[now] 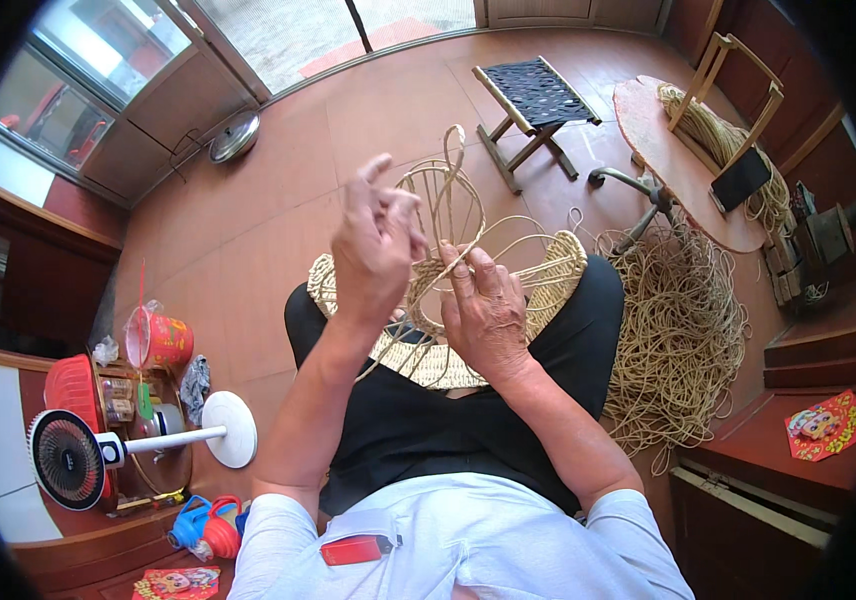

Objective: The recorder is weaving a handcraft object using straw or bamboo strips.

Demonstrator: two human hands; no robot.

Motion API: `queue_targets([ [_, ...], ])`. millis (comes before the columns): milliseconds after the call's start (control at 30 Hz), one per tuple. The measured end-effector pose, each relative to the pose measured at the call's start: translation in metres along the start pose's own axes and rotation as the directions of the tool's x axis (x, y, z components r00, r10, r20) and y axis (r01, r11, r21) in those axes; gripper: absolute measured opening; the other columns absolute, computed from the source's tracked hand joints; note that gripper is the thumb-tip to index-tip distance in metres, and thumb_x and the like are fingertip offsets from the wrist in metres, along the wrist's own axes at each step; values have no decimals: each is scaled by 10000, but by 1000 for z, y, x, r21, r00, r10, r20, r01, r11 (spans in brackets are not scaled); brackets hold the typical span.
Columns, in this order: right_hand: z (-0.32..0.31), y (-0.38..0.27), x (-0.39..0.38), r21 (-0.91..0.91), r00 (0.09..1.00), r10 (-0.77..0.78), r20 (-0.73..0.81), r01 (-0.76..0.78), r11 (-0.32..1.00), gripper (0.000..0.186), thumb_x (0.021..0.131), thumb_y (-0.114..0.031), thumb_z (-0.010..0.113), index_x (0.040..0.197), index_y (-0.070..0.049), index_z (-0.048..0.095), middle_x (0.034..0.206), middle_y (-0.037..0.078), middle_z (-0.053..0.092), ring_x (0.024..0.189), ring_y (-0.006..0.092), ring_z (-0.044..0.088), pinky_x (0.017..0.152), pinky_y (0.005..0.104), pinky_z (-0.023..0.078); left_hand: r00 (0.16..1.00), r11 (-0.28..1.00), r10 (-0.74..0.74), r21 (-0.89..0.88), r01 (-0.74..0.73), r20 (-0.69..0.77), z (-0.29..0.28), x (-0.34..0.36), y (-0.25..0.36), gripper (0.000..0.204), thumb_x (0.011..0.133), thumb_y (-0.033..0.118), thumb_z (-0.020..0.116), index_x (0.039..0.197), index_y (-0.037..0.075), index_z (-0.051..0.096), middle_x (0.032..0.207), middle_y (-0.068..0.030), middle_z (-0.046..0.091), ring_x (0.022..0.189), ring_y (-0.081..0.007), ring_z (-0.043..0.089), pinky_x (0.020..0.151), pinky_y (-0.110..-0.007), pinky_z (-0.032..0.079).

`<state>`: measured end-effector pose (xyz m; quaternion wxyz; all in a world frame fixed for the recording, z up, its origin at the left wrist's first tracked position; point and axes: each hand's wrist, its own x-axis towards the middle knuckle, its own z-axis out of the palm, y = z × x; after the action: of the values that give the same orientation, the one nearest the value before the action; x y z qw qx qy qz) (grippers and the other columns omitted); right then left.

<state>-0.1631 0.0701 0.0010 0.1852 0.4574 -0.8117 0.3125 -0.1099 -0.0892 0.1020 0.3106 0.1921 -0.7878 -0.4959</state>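
Across my lap lies a woven piece of tan straw cord (435, 362), with a plaited band and looser strands over its middle. My right hand (486, 308) pinches the tan cord (461, 262) between thumb and fingers at the middle of the piece. Just left of it, my left hand (376, 240) is raised over the strands, slightly blurred, its index finger stretched and the others bent apart. No cord shows plainly in its fingers. A tall cord loop (456, 140) stands up beyond both hands.
A big heap of loose cord (673, 335) lies on the floor at my right. Beyond it stand a round table (638, 115) with a cord bundle (713, 130) and a folding stool (536, 92). On my left are a white fan (230, 430) and a red bucket (163, 338).
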Motion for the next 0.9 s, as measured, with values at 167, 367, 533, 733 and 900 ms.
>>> queue_targets([
  [167,0,-2,4,24,1000,-13,-28,14,1000,538,947,-171,724,1475,-79,668,1328,92,609,1036,285,642,893,461,509,956,800,284,533,-276,69,27,-31,-19,781,1069,55,654,1744,20,263,1157,-228,758,784,-367,782,663,-439,645],
  [367,9,0,-1,56,997,15,-79,-11,998,487,853,-102,793,1323,-39,683,1355,116,625,1024,325,657,878,478,504,976,699,170,682,-215,134,42,-21,-19,977,981,4,676,1793,27,133,1256,-260,736,831,-412,787,673,-498,650],
  [533,6,-1,-1,66,996,2,-90,4,998,459,882,-85,770,1334,-71,689,1333,100,638,1032,322,658,900,480,512,959,763,254,584,-276,122,34,-23,-40,939,989,12,681,1785,59,184,1254,-264,721,853,-414,783,683,-490,648],
  [733,6,-1,6,100,992,13,-123,-1,995,431,913,-91,747,1340,-133,708,1291,65,636,1011,283,654,885,455,519,925,801,380,499,-329,0,23,-41,-46,733,981,-23,707,1667,67,464,954,-151,750,726,-293,742,655,-443,581],
  [900,11,-2,6,138,990,-35,-137,54,989,522,902,-74,767,1414,-178,745,1258,58,654,1033,276,665,881,452,523,952,861,271,479,-174,-141,-8,-45,-61,573,936,-44,674,1490,84,605,779,-62,589,656,-188,618,633,-380,543],
])
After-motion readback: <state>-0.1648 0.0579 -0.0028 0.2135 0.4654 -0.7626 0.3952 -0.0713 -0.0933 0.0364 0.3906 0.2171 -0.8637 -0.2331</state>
